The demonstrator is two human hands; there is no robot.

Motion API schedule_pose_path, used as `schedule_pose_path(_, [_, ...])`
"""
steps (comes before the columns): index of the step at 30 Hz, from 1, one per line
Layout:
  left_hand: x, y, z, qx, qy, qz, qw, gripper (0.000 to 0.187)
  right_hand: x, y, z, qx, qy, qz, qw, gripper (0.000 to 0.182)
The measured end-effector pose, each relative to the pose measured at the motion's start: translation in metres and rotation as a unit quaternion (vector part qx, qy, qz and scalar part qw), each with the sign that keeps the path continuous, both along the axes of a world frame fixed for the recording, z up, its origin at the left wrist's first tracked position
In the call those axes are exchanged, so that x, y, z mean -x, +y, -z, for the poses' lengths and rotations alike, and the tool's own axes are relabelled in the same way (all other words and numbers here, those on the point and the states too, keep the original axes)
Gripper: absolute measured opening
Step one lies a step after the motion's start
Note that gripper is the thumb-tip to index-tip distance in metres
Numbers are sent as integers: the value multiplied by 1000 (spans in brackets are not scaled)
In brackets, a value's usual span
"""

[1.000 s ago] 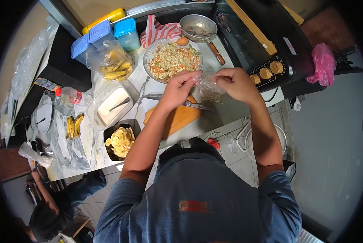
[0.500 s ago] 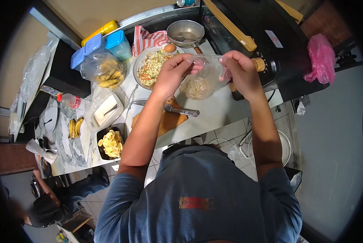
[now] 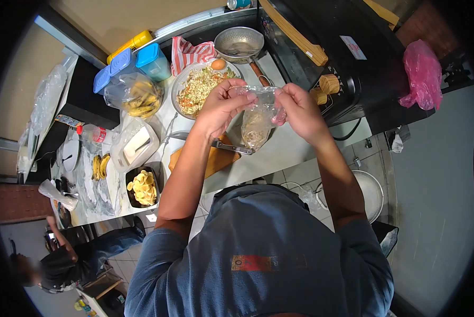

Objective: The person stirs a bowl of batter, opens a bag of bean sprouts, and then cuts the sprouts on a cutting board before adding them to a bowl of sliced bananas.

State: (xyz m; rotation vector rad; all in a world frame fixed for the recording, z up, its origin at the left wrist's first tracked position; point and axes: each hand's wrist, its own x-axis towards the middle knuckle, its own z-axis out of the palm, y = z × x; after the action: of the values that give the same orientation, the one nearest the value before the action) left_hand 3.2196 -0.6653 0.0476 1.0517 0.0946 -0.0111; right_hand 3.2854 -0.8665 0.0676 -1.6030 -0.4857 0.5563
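A clear plastic bag (image 3: 257, 124) with pale, stringy contents at its bottom hangs between my hands. My left hand (image 3: 222, 105) pinches one side of its top edge, and my right hand (image 3: 299, 112) pinches the other. Just beyond my left hand sits a round tray (image 3: 176, 100) of chopped vegetables (image 3: 199, 90), with a brown egg (image 3: 219, 64) on it at the back. Below the hands a knife (image 3: 231, 146) lies across a wooden cutting board (image 3: 216, 165), partly hidden by my left forearm.
A metal pan (image 3: 240, 44) stands behind, near a black oven (image 3: 348, 68) on the right. Leftward are a bag of bananas (image 3: 142, 98), a white container (image 3: 139, 145) and a black tub of sliced pieces (image 3: 143, 188). Another person (image 3: 62, 264) is at lower left.
Both hands have come closer together and a little lower. The bag, spread wide before, now hangs narrower and more upright, its bottom nearer the knife handle.
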Motion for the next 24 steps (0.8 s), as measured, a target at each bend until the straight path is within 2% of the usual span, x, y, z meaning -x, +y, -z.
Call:
schedule_pose_path(3, [1, 1, -7, -15, -17, 1, 1000, 41, -5, -1, 4, -24, -2, 49, 999, 21])
schedule_pose_path(6, [3, 2, -14, -59, -10, 27, 998, 41, -9, -6, 9, -76, -9, 67, 995, 23])
schedule_pose_path(8, [4, -1, -17, -96, -14, 43, 994, 39, -7, -11, 2, 45, 14, 12, 999, 34])
schedule_pose_path(9, [4, -3, -18, -132, -18, 61, 989, 38, -8, -13, 3, 45, 14, 13, 999, 34])
schedule_pose_path(11, [4, -8, -19, -141, -27, 53, 988, 36, -13, -15, 5, 147, -165, -57, 974, 36])
schedule_pose_path(15, [7, -10, -14, -191, -60, 52, 978, 35, -18, -16, -1, 234, -152, -114, 954, 33])
schedule_pose_path(16, [8, -8, -11, -190, -61, 51, 979, 35, -15, -14, 0, 137, -32, -37, 989, 32])
schedule_pose_path(17, [9, -7, -7, -184, -57, 50, 980, 34, -12, -13, 1, 36, 88, 40, 995, 31])
schedule_pose_path(18, [11, -5, -4, -178, -53, 48, 981, 34, -10, -12, 2, 37, 87, 37, 995, 31])
schedule_pose_path(20, [16, -1, -2, -210, -38, 41, 976, 33, -6, -10, 5, -75, 187, 116, 973, 32])
schedule_pose_path(21, [19, 0, -2, -243, -22, 39, 969, 32, -7, -10, 12, -73, 187, 114, 973, 32])
schedule_pose_path(22, [20, 2, 0, -242, -22, 36, 969, 32, -11, -13, 23, -160, 270, 80, 946, 33])
schedule_pose_path(23, [21, 5, 3, -331, 16, 34, 943, 29, -15, -16, 33, -244, 350, 46, 903, 34])
schedule_pose_path(24, [22, 7, 6, -418, 55, 31, 906, 26, -21, -18, 42, -242, 350, 43, 904, 34])
